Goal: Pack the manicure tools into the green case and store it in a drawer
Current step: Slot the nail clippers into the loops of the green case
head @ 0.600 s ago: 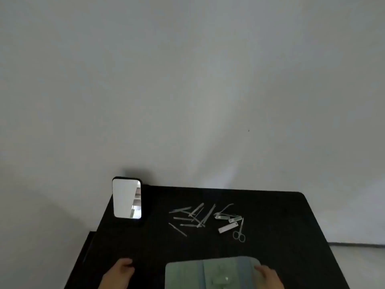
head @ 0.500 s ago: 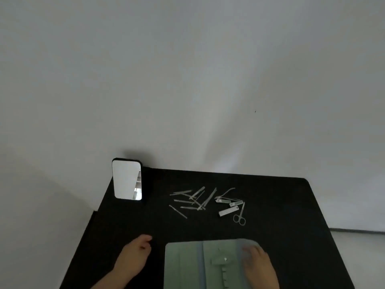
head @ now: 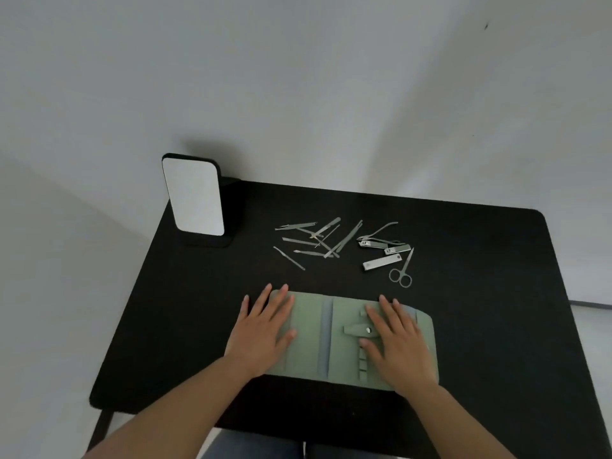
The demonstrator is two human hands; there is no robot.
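The green case (head: 318,339) lies opened flat on the black table, with a strap and snap near its middle. My left hand (head: 261,329) rests flat on the case's left flap, fingers spread. My right hand (head: 399,342) lies flat on the right flap, over the tool loops. Behind the case, several thin metal manicure tools (head: 314,241) lie in a loose heap. To their right are nail clippers (head: 382,262), a cuticle nipper (head: 377,238) and small scissors (head: 401,271). Neither hand holds a tool.
A small standing mirror (head: 193,197) with a black base stands at the table's (head: 496,293) back left corner. Grey walls rise behind and to the left. The table's front edge is close to my body.
The view has tilted down and the whole case is now in sight. My left hand has moved onto the left flap; both hands now press flat on the case.
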